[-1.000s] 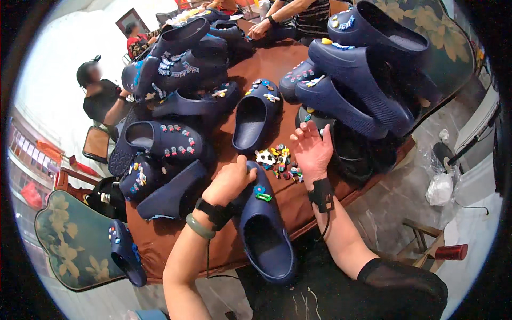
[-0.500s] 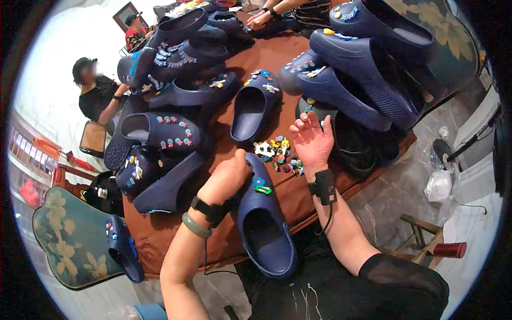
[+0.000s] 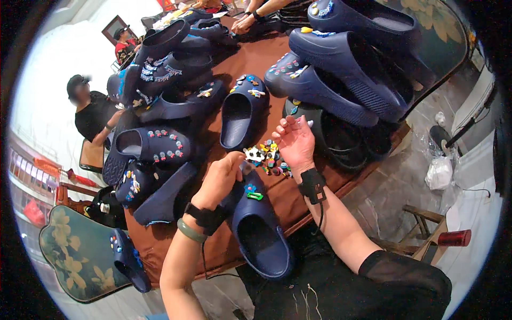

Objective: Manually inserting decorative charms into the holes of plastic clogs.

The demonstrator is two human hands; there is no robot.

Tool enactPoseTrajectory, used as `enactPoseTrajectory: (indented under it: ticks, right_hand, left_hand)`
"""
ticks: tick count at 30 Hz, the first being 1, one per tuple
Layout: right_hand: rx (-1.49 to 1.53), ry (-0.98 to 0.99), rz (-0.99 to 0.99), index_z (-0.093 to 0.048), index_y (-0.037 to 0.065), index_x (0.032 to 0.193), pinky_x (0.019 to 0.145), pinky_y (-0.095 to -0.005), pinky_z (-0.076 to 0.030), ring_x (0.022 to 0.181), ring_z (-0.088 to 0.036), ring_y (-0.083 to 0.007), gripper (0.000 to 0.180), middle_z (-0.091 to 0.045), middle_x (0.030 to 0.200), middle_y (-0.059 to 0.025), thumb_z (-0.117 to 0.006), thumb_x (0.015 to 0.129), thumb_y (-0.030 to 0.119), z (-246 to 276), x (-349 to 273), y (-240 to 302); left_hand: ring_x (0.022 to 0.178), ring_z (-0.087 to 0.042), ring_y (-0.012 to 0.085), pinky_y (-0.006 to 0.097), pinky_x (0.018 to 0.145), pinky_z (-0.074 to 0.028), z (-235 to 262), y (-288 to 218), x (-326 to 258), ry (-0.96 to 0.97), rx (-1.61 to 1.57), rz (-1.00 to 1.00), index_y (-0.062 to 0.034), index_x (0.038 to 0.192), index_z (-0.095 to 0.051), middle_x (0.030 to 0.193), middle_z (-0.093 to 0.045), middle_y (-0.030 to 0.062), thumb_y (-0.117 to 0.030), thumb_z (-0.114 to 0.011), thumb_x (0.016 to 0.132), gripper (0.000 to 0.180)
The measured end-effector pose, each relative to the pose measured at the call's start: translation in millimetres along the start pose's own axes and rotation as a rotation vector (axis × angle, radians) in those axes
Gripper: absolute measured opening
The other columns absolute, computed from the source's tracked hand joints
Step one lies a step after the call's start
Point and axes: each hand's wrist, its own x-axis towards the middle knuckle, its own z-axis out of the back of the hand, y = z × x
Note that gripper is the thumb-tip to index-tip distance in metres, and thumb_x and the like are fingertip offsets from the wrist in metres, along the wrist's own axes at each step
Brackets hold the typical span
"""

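A navy clog (image 3: 261, 229) lies in front of me with its toe pointing away, its heel end over the table's near edge. A blue flower charm (image 3: 249, 188) and a green charm (image 3: 255, 196) sit on its upper. Gripping the clog's toe from the left is my left hand (image 3: 221, 176), its fingers closed; their tips are partly hidden. My right hand (image 3: 296, 141) is held palm up with loosely curled fingers apart, beside a small pile of colourful charms (image 3: 262, 154). Just beyond the pile stands another navy clog (image 3: 242, 112) with several charms on it.
Decorated navy clogs (image 3: 160, 144) are heaped at left, with more clogs (image 3: 346, 69) stacked at right beside a black one (image 3: 341, 138). A brown cloth (image 3: 256, 58) covers the table. Two people sit at far left; another person's hands (image 3: 245, 22) work at the far end.
The whole view has shifted slightly. My left hand stays at the clog's toe, and my right hand is still palm up by the charms, its fingers a little more curled.
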Motion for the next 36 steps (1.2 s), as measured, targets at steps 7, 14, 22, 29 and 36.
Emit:
enactPoseTrajectory:
  ticks: [7, 14, 22, 29, 36]
  right_hand:
    - [0.005, -0.054, -0.019, -0.065, 0.005, 0.093, 0.071, -0.0332, -0.042, 0.075, -0.049, -0.0183, 0.037, -0.056, 0.084, -0.0052, -0.049, 0.096, 0.039, 0, 0, -3]
    - [0.019, -0.048, -0.014, -0.066, 0.006, 0.091, 0.07, -0.0336, -0.042, 0.075, -0.052, -0.0182, 0.037, -0.059, 0.083, -0.005, -0.051, 0.095, 0.04, -3, 1, -1]
    - [0.005, -0.006, -0.003, -0.065, 0.004, 0.093, 0.07, -0.0319, -0.039, 0.078, -0.046, -0.0181, 0.037, -0.054, 0.086, -0.0056, -0.055, 0.093, 0.039, -2, 1, 0]
    - [-0.002, -0.062, -0.009, -0.065, 0.005, 0.092, 0.068, -0.0324, -0.039, 0.073, -0.047, -0.018, 0.037, -0.056, 0.083, -0.0052, -0.053, 0.094, 0.04, -4, 1, -2]
    - [-0.163, -0.033, -0.102, -0.062, 0.005, 0.095, 0.07, -0.0318, -0.04, 0.076, -0.047, -0.0178, 0.031, -0.054, 0.084, -0.0043, -0.054, 0.094, 0.035, -9, -1, -9]
  left_hand:
    - [0.119, -0.045, 0.0288, 0.044, 0.097, -0.033, -3, -52, -40, 0.369, 0.379, -0.311, -0.0085, 0.104, -0.064, 0.116, -0.056, 0.0109, -0.028, -0.059, 0.088, 0.026]
    - [0.097, -0.047, 0.0273, 0.038, 0.089, -0.033, -19, -38, -57, 0.097, 0.089, -0.228, -0.0066, 0.087, -0.058, 0.093, -0.052, 0.0078, -0.018, -0.061, 0.083, 0.013]
    - [0.081, -0.042, 0.0242, 0.035, 0.076, -0.031, -20, -15, -38, 0.159, 0.013, -0.328, -0.0077, 0.076, -0.053, 0.078, -0.046, 0.0062, -0.023, -0.063, 0.085, 0.02]
    - [0.062, -0.04, 0.0205, 0.033, 0.065, -0.032, -24, -4, -44, 0.036, -0.085, -0.4, -0.0033, 0.064, -0.048, 0.062, -0.039, 0.0066, -0.014, -0.063, 0.086, 0.029]
    - [0.06, -0.039, 0.006, 0.024, 0.055, -0.032, -16, 3, -37, -0.184, -0.493, -0.084, -0.0051, 0.064, -0.051, 0.063, -0.043, -0.0044, -0.02, -0.053, 0.096, 0.036]
